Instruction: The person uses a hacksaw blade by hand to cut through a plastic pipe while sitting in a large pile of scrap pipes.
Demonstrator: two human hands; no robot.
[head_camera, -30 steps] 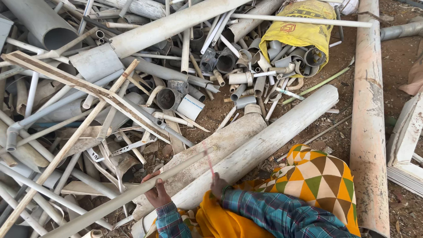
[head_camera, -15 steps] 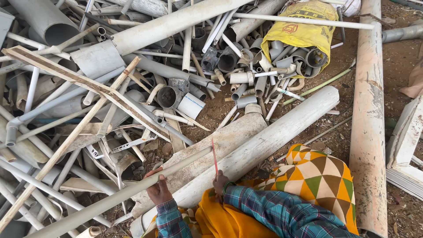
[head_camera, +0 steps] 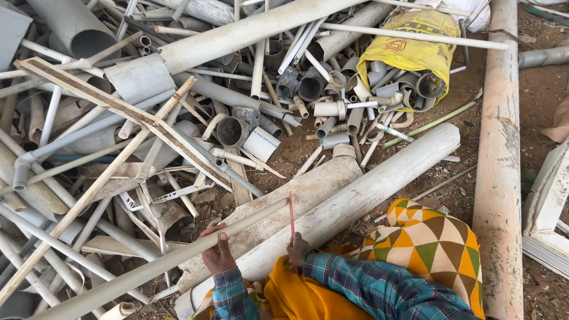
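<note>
Hands: my left hand (head_camera: 218, 256) closed on long thin grey plastic pipe (head_camera: 178, 259) lying across two thick white pipes (head_camera: 355, 198), my right hand (head_camera: 298, 250) pinching slim red blade (head_camera: 291, 214), its lower end hidden.

Left hand (head_camera: 218, 256) on thin pipe (head_camera: 160, 265), which crosses thick pipe (head_camera: 355, 198). Right hand (head_camera: 298, 252) just right; sack (head_camera: 412, 50) far behind.
</note>
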